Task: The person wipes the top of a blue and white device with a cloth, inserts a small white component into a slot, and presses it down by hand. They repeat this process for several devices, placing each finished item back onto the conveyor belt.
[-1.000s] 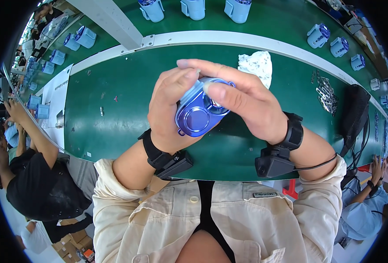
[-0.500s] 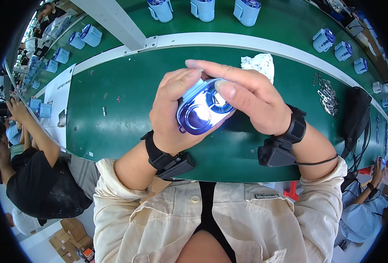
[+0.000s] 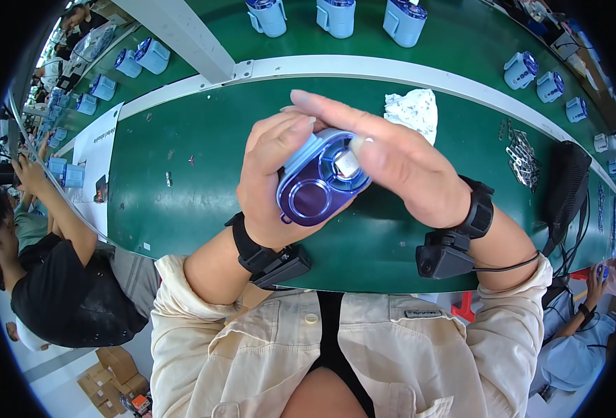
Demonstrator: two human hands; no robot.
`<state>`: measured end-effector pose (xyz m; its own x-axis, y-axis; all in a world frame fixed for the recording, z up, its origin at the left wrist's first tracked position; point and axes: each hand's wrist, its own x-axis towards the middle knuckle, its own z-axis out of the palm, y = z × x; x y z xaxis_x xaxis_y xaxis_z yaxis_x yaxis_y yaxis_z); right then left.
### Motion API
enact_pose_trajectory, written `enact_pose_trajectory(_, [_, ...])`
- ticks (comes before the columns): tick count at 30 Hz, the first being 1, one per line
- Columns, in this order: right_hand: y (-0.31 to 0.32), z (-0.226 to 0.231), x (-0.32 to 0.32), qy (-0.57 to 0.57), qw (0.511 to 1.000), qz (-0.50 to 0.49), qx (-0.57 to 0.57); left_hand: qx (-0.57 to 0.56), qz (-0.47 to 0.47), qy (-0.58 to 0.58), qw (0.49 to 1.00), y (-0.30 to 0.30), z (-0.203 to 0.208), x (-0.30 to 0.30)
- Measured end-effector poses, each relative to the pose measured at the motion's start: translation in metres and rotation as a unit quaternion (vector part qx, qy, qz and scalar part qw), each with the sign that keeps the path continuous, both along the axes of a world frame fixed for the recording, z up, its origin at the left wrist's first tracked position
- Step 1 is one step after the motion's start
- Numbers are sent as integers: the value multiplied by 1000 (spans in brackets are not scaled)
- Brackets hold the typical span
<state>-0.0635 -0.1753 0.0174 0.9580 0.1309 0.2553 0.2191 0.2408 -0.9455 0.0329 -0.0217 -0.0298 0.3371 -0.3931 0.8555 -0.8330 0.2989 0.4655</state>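
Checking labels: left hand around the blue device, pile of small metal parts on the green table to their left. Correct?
Wrong side: left hand around the blue device, but the head view shows the pile of metal parts on the green table to their right.

Workshop, green workbench [image 3: 182,216], rows of blue devices [image 3: 336,19], co-workers [image 3: 71,299] alongside

Your green table [image 3: 182,226] is brightly lit, with soft sheen left of the blue device [image 3: 309,198], shadow right. Around it, edges curve into black.
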Motion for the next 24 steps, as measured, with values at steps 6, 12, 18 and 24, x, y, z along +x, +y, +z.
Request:
enact_pose_trajectory(6, [-1, -1, -2, -53, 998, 19, -33, 11, 23, -51, 998, 4, 1, 1])
enact_pose_trajectory(12, [-3, -6, 2, -95, 994, 27, -44, 6, 14, -80, 997, 3, 4, 2])
enact_pose_trajectory(18, [-7, 3, -5, -43, 998, 22, -40, 9, 7, -64, 998, -2, 3, -1])
enact_pose_trajectory(24, [-3, 0, -1, 26, 999, -17, 40, 42, 58, -25, 997, -2, -1, -3])
